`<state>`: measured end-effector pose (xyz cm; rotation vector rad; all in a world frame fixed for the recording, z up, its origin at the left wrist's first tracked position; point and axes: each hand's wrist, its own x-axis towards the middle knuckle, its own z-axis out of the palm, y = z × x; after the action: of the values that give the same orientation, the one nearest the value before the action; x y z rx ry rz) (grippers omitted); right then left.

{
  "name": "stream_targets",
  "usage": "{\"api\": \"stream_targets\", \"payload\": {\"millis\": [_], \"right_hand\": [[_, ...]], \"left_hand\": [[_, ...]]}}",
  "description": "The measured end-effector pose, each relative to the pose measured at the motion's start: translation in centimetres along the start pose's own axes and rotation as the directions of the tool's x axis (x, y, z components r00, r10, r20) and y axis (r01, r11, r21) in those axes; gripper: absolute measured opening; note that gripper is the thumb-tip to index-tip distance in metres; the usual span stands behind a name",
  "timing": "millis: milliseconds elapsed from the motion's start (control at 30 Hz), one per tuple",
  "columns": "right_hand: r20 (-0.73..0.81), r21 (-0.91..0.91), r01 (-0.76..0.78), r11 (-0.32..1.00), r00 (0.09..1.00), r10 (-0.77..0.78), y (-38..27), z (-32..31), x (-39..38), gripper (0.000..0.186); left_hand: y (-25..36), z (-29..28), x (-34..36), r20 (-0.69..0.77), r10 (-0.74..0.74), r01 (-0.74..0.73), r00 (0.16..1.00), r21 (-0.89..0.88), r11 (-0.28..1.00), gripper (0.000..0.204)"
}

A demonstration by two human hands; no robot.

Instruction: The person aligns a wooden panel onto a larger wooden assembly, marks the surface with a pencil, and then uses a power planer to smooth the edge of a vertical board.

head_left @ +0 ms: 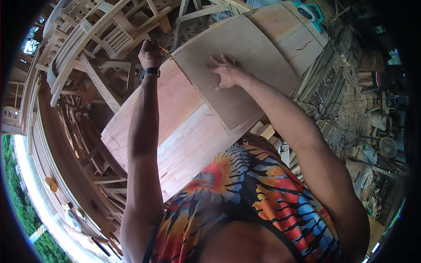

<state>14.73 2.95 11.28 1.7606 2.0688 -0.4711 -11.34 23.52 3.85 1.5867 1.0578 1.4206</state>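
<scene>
A thin greyish-brown plywood sheet [263,61] lies across a wide, pale reddish wooden panel [188,131]. Spread flat on the sheet, the fingers of my right hand [226,73] press on its left half. My left hand [150,53], with a dark watch on the wrist, is closed around a slim orange pencil [164,49]. The pencil's end points at the sheet's far left corner. Whether its tip touches the sheet I cannot tell.
Wooden chair or bench frames [109,35] are stacked at the far left. A teal power tool [309,16] rests on the panel's far right end. Long wood strips [322,65] lie to the right, beside shavings and cables on the floor. A fan [388,147] stands farther right.
</scene>
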Motion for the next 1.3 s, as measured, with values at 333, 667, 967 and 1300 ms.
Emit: {"api": "stream_targets", "payload": {"millis": [333,667,967,1300], "right_hand": [[0.013,0.018,0.017,1.0,1.0,-0.017,1.7,1.4,0.2,0.108],[-0.21,0.204,0.157,0.966,0.971,-0.114,2.0,2.8,-0.4,0.097],[-0.545,0.325,0.341,0.882,0.83,-0.12,7.8,6.1,-1.8,0.084],[-0.461,0.534,-0.164,0.829,0.766,0.449,26.2,9.3,-6.5,0.077]], "left_hand": [[7.8,1.0,-4.1,-0.18,0.14,-0.057,0.974,0.403,0.914,0.022],[10.1,5.9,-22.6,0.122,-0.355,0.3,0.927,0.328,0.896,0.027],[16.8,7.9,-29.3,0.135,-0.337,0.24,0.932,0.466,0.852,0.027],[19.6,8.5,-31.6,0.1,-0.473,0.35,0.876,0.544,0.763,0.03]]}}
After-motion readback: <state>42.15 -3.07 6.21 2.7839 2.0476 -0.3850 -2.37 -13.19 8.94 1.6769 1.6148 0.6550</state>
